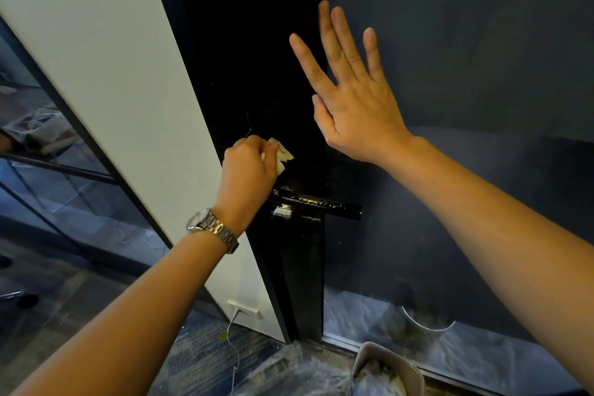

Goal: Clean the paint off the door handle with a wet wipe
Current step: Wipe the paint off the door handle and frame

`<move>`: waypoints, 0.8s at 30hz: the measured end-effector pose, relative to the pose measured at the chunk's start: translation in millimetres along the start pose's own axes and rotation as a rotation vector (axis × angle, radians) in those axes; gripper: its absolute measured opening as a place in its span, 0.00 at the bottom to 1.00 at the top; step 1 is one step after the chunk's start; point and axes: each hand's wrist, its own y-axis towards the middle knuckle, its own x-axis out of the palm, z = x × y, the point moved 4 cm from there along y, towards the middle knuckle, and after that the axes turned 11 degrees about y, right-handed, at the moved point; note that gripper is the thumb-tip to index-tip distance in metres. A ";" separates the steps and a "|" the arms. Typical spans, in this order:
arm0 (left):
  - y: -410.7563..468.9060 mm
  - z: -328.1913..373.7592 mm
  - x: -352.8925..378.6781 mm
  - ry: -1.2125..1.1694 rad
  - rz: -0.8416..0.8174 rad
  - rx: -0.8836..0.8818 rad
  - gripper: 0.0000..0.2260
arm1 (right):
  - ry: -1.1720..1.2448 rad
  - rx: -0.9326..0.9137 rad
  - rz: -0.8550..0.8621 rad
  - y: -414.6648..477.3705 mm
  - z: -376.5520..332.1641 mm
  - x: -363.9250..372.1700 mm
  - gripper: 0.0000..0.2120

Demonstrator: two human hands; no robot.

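Door handle point(318, 202): a rigid black lever at frame centre, flecked with pale paint. The left hand point(247, 170) pinches a soft, limp wet wipe point(283, 156) just above it. The right hand point(350, 90), fingers straight, braces the door point(257, 58). Wrap the wipe around the lever; expect slipperiness.

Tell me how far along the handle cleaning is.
Done: the wipe is out, bunched in the left hand. In hand: that hand holds it at the door just above the handle's left end, while the right hand is spread open by the door's edge. Left: pale flecks show along the handle, so most wiping seems ahead.
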 end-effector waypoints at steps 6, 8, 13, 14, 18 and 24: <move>-13.6 -32.2 33.5 -0.483 -0.287 -0.616 0.11 | -0.013 0.001 0.003 0.4 0.2 0.9 0.29; -20.3 -33.3 36.6 -0.700 -0.386 -0.765 0.11 | -0.014 0.002 0.005 0.4 -0.2 1.5 0.29; -9.3 -17.1 14.1 -0.214 -0.124 -0.309 0.12 | -0.011 0.013 -0.001 0.6 -0.2 1.7 0.29; -9.8 -15.0 12.3 -0.135 -0.069 -0.223 0.13 | -0.008 0.014 -0.005 0.4 -0.5 1.9 0.29; -11.7 -15.7 14.2 -0.097 -0.098 -0.216 0.14 | -0.001 0.014 -0.013 0.7 -0.3 2.5 0.29; -16.2 0.7 5.5 0.041 0.007 0.063 0.12 | -0.014 0.012 -0.005 0.5 0.2 2.9 0.29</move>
